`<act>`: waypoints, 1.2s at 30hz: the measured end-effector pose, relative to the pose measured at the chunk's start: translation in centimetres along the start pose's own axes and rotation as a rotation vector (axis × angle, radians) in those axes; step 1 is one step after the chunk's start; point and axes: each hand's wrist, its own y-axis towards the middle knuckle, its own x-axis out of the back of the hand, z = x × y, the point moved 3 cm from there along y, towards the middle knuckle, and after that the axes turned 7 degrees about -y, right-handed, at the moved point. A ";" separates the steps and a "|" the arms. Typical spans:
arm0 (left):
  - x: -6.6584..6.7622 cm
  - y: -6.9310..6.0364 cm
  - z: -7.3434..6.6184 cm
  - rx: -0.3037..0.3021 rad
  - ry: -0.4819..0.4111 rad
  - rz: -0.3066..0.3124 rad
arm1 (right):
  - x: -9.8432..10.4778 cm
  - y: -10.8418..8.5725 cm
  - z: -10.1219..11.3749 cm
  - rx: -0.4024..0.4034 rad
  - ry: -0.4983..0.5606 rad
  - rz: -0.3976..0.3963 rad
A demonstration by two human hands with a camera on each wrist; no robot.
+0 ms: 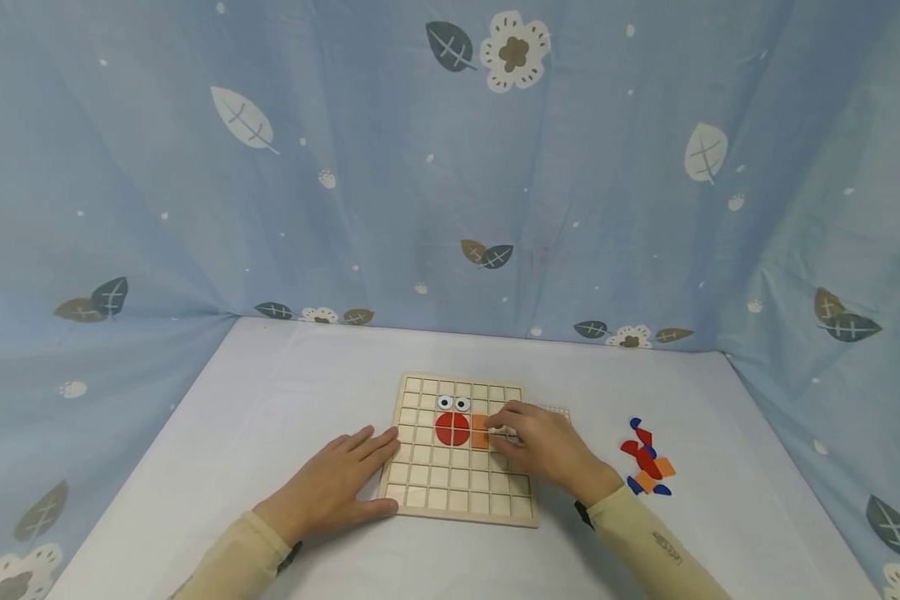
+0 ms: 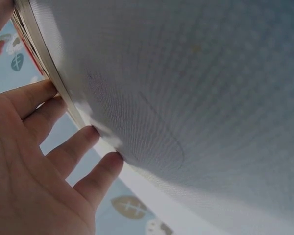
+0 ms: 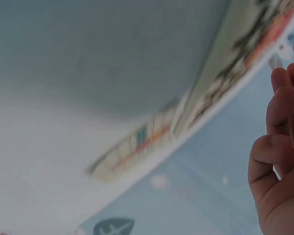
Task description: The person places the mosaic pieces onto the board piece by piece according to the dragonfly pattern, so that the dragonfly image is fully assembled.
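Observation:
A square wooden grid board (image 1: 440,477) lies on the white table. Set in its cells are two round eye pieces (image 1: 453,403), a red circle (image 1: 452,429) made of quarter pieces, and orange square pieces (image 1: 479,439) beside it. My left hand (image 1: 337,482) is spread flat at the board's left side, fingertips and thumb against its edge; the left wrist view also shows these fingers (image 2: 71,149) along the edge. My right hand (image 1: 543,442) reaches over the board with bent fingers, its fingertips at the orange pieces. Whether they pinch one is hidden.
Right of the board lies a loose group of red (image 1: 647,462), blue (image 1: 662,490) and orange (image 1: 664,467) pieces. A gridded card (image 1: 558,411) shows partly behind my right hand. A blue patterned curtain (image 1: 420,167) surrounds the table.

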 end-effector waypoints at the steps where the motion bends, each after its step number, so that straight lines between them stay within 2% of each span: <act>1: 0.0 0.0 0.0 0.002 0.001 0.001 | 0.4 -0.3 -0.3 -0.020 -0.006 -0.013; 4: 0.0 -0.1 0.1 0.011 -0.009 0.007 | 1.5 -1.6 -1.6 -0.051 -0.013 -0.052; 6: -0.1 -0.1 0.2 0.019 -0.012 0.010 | 2.2 -2.8 -2.9 -0.044 -0.004 -0.086; 10: -0.3 -0.1 0.1 0.020 -0.014 0.008 | 3.5 -5.9 -6.1 -0.026 0.009 -0.167; 13: -0.2 0.0 0.0 0.012 -0.003 0.003 | 4.5 -8.5 -8.7 -0.071 0.006 -0.184; 18: 0.0 0.0 0.0 0.000 0.004 -0.007 | 5.5 -12.6 -12.6 -0.249 -0.035 -0.092; 22: 0.0 -0.1 0.0 -0.013 0.009 -0.015 | 5.2 -15.0 -14.7 -0.404 -0.038 0.052; 25: 0.0 -0.1 0.1 -0.025 0.015 -0.017 | 4.4 -16.2 -15.7 -0.476 -0.014 0.154; 28: 0.0 -0.1 0.1 -0.032 0.014 -0.019 | 3.7 -17.0 -16.2 -0.503 -0.006 0.202; 36: -0.1 0.0 0.3 -0.036 0.019 -0.029 | 3.3 -17.1 -16.4 -0.502 -0.073 0.167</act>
